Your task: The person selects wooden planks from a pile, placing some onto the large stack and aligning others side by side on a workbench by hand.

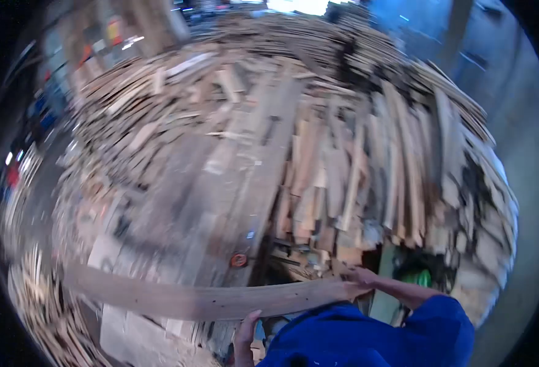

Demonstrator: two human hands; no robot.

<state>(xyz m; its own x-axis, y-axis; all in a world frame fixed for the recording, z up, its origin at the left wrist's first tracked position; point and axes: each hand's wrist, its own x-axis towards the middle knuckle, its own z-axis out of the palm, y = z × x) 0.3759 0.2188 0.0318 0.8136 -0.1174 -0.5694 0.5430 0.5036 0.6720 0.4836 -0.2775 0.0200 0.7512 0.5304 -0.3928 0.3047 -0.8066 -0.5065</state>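
Note:
A long, flat wooden board (178,301) with a few dark spots lies crosswise in front of me, running from the far left to my right side. My right hand (358,279) grips its right end, fingers closed around it. Near the middle of the board's near edge, my left hand (245,333) is against it, one digit reaching up over the edge. The rest of the left fingers are hidden or blurred. Beyond the board, a wide weathered plank surface (220,183) carries a small round orange-and-black object (239,260), perhaps a tape measure.
Rows of narrow wood strips (367,165) lie to the right, with piled offcuts (135,128) at left and stacked planks (282,30) behind. More strips (43,306) stand at lower left. A green object (421,278) sits in a dark gap beside my right arm. A grey floor runs along the right.

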